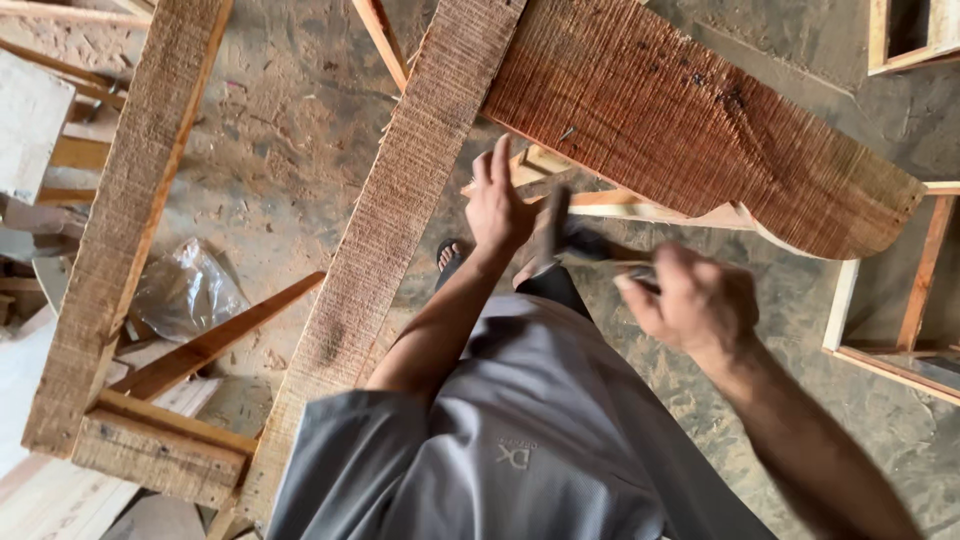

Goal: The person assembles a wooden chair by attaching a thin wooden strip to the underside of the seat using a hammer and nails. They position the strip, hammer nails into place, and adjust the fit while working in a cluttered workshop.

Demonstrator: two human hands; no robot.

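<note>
Head view: the hammer (570,240), dark-headed and motion-blurred, sits in the right hand (695,305), grip closed on its handle, beside a reddish rough-sawn plank (700,120). The left hand (497,205) rests open-fingered at the plank's edge. Below lies a dusty concrete floor (280,130) with wooden frames (900,330).

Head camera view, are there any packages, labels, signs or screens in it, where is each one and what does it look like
Plastic bag: crumpled, clear-greyish, lying on the dusty floor left of the long rough plank.
Logo mark: small pale emblem on the grey garment, low in the middle of the view.
No signs or screens in view.
</note>
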